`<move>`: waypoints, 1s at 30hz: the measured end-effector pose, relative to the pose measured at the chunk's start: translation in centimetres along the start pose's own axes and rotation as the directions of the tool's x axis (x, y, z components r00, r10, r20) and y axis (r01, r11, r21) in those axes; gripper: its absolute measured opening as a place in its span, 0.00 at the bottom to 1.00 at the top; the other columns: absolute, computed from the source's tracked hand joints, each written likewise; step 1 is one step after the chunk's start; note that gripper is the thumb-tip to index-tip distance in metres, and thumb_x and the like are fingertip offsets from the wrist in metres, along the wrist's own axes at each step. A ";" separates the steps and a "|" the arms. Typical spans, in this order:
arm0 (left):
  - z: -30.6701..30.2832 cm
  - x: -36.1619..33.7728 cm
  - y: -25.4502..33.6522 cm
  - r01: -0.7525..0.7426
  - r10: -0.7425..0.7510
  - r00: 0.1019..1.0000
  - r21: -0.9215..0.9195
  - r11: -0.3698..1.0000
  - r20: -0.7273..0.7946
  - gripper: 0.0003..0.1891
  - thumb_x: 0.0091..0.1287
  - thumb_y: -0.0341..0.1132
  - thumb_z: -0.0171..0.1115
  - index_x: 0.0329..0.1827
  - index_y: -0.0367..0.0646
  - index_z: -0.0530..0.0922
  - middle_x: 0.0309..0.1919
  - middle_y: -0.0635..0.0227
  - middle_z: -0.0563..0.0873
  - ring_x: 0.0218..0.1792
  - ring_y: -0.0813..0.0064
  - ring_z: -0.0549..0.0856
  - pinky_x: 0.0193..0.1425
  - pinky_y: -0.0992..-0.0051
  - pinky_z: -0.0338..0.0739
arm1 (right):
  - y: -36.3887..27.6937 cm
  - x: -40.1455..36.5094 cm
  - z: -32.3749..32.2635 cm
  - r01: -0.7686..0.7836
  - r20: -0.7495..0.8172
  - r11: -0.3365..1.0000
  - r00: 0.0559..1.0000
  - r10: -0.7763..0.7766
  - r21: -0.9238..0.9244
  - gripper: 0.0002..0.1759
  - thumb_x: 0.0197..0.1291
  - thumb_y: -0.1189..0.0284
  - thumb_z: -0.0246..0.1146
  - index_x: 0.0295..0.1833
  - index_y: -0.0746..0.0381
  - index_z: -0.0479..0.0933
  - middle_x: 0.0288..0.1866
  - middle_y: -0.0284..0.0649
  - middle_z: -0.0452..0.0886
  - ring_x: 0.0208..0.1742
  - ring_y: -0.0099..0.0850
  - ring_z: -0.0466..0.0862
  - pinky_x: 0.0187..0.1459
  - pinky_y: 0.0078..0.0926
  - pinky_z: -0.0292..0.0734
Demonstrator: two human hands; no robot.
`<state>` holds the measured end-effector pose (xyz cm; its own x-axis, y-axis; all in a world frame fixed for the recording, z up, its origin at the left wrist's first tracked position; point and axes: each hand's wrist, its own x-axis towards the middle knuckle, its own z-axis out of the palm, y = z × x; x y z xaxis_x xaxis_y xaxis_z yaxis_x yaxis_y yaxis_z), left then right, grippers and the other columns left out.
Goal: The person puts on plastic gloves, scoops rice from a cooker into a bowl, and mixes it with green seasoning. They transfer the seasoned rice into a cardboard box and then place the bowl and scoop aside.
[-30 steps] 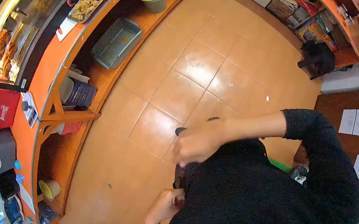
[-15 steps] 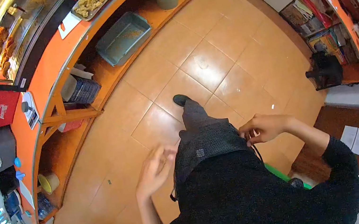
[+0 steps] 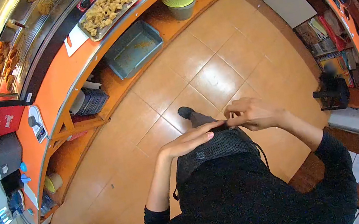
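My left hand (image 3: pixel 189 141) reaches across the front of my waist, fingers stretched out flat, over the dark mesh cloth (image 3: pixel 217 148) that hangs there. My right hand (image 3: pixel 253 114) is curled at the left fingertips, its thumb and fingers pinched together. Whatever lies in that pinch, if anything, is hidden. A thin black cord (image 3: pixel 261 152) hangs at the right edge of the mesh. Below the hands, one dark shoe (image 3: pixel 185 112) shows on the tiled floor.
On the orange counter (image 3: pixel 51 81) stand a tray of fried pieces (image 3: pixel 107 12) and a scale (image 3: pixel 37 125). Its lower shelf holds a grey bin (image 3: pixel 133 55) and a bucket with a yellow-green lid (image 3: pixel 179 1). A black stool-like object (image 3: pixel 333 89) stands at right.
Both hands have come together from the two sides of my waist to the front of the mesh cloth. The view has shifted slightly, with the counter appearing lower.
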<state>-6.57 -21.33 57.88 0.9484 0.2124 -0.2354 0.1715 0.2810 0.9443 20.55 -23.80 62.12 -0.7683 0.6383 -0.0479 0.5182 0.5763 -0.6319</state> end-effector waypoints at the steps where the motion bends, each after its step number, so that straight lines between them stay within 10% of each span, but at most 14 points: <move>1: -0.3 0.1 0.5 0.071 -0.071 0.997 -0.003 0.997 -0.038 0.36 0.76 0.57 0.43 0.77 0.38 0.56 0.76 0.52 0.58 0.78 0.60 0.53 0.80 0.64 0.46 | 1.1 1.8 -0.4 0.112 0.012 0.993 0.994 -0.112 -0.024 0.17 0.53 0.73 0.64 0.51 0.53 0.79 0.44 0.38 0.76 0.46 0.36 0.80 0.47 0.36 0.77; 7: -2.3 -3.5 -3.3 0.380 -0.422 0.872 -0.201 0.903 -0.249 0.48 0.66 0.63 0.59 0.77 0.34 0.53 0.75 0.47 0.58 0.77 0.58 0.56 0.79 0.65 0.51 | 2.2 13.8 0.8 0.587 0.075 0.805 0.810 -0.582 -0.093 0.10 0.58 0.68 0.59 0.45 0.53 0.77 0.45 0.38 0.76 0.46 0.36 0.81 0.45 0.36 0.80; 9: -5.4 -4.4 -4.6 0.509 -0.508 0.861 0.003 0.861 -0.034 0.50 0.63 0.63 0.62 0.76 0.34 0.54 0.74 0.48 0.60 0.76 0.58 0.58 0.78 0.65 0.52 | 1.8 15.2 1.5 0.655 0.032 0.754 0.755 -0.654 -0.049 0.09 0.58 0.67 0.58 0.45 0.53 0.77 0.45 0.39 0.75 0.46 0.36 0.81 0.45 0.37 0.80; 11: -6.1 -4.1 -7.1 0.565 -0.602 0.782 0.225 0.794 0.162 0.52 0.60 0.64 0.65 0.76 0.34 0.55 0.73 0.48 0.61 0.75 0.58 0.60 0.78 0.65 0.53 | 1.5 15.6 0.5 0.547 0.056 0.821 0.826 -0.561 0.162 0.08 0.60 0.67 0.59 0.44 0.53 0.75 0.43 0.41 0.75 0.45 0.39 0.81 0.45 0.39 0.81; 13: -4.8 -3.0 -10.2 0.038 -0.082 0.971 -0.194 0.980 -0.226 0.53 0.57 0.65 0.67 0.74 0.36 0.58 0.69 0.51 0.66 0.72 0.59 0.64 0.75 0.64 0.56 | 3.5 13.7 -1.7 0.368 -0.051 0.853 0.925 -0.377 0.371 0.08 0.60 0.72 0.61 0.45 0.57 0.73 0.40 0.42 0.73 0.42 0.43 0.80 0.44 0.38 0.78; 14: -4.8 -0.2 -5.5 -0.084 0.033 0.986 -0.317 0.944 -0.163 0.48 0.61 0.64 0.64 0.73 0.36 0.60 0.68 0.51 0.67 0.72 0.60 0.64 0.75 0.63 0.57 | 4.8 12.3 -2.7 0.283 -0.051 0.862 0.956 -0.289 0.421 0.09 0.59 0.73 0.63 0.45 0.58 0.72 0.41 0.42 0.73 0.42 0.43 0.79 0.43 0.38 0.76; 18: -6.4 3.6 -2.0 0.098 -0.112 0.993 -0.290 0.952 -0.032 0.46 0.65 0.63 0.59 0.74 0.34 0.58 0.70 0.50 0.65 0.74 0.59 0.62 0.76 0.63 0.55 | 6.8 5.0 -3.9 -0.070 0.291 0.810 0.948 -0.127 0.582 0.14 0.54 0.73 0.69 0.44 0.59 0.73 0.42 0.40 0.71 0.41 0.37 0.78 0.45 0.34 0.74; 21: -6.2 4.8 0.0 0.166 -0.163 0.986 -0.091 0.982 0.036 0.43 0.69 0.61 0.55 0.73 0.33 0.58 0.71 0.49 0.64 0.74 0.59 0.60 0.78 0.62 0.53 | 5.3 2.9 -3.2 0.051 0.025 0.787 0.996 -0.085 0.615 0.14 0.53 0.72 0.72 0.42 0.60 0.75 0.43 0.38 0.71 0.43 0.36 0.77 0.46 0.33 0.75; 30: -5.8 6.3 0.1 0.146 -0.146 0.989 0.004 0.989 0.001 0.43 0.65 0.56 0.63 0.75 0.40 0.56 0.72 0.55 0.62 0.75 0.59 0.58 0.78 0.62 0.50 | 4.0 -0.3 -2.8 -0.115 0.079 0.644 0.993 0.085 0.756 0.03 0.58 0.75 0.67 0.37 0.63 0.81 0.37 0.38 0.78 0.39 0.32 0.81 0.42 0.31 0.76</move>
<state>-2.14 -14.52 55.17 0.9136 0.1678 -0.3703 0.3090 0.3054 0.9007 23.89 -20.31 61.75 -0.7488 0.6426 -0.1623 0.1382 -0.0881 -0.9865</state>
